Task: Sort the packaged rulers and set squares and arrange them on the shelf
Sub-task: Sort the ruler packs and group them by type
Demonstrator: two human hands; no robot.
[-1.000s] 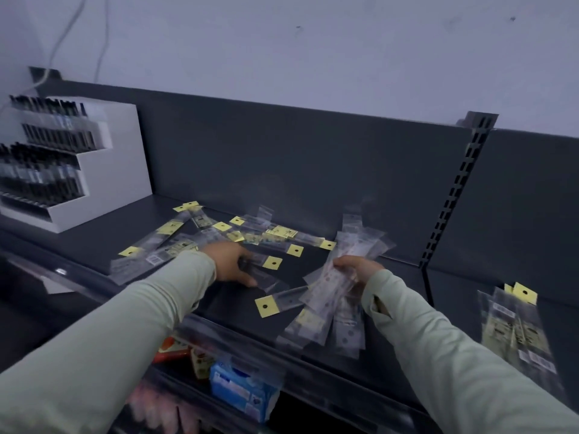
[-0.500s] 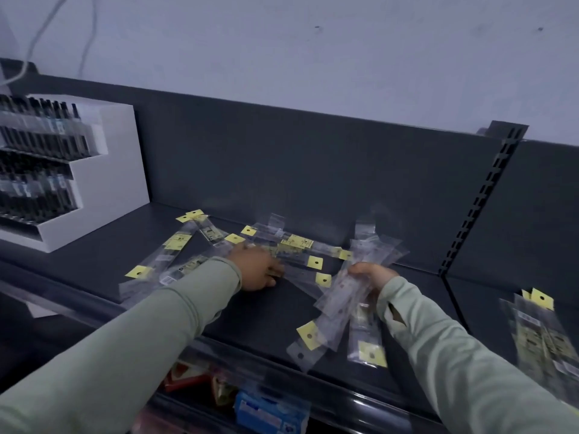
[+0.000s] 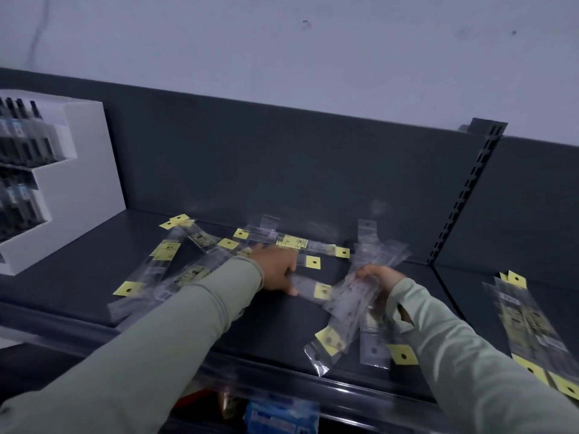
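The left hand (image 3: 278,270) reaches across the dark shelf (image 3: 94,258) and lies on the near end of 1 single packet (image 3: 313,289), a clear sleeve with a yellow tab. Its fingers are curled down and its thumb is tucked against the packet's edge, so it seems to pinch the packet, though blur makes the grip hard to read. Just beside it, the right hand (image 3: 380,277) has its fingers wrapped tightly round a bundle of packets (image 3: 351,303), which fans out above the hand and hangs down past the shelf's front edge. More loose packets (image 3: 175,264) lie scattered flat on the shelf behind and to the left of the left forearm, overlapping one another at mixed angles. In the next bay, past the slotted post (image 3: 463,198), a neater stack (image 3: 532,324) of packets lies lengthwise. A white stand (image 3: 78,170) holding dark pens sits at the shelf's far left.
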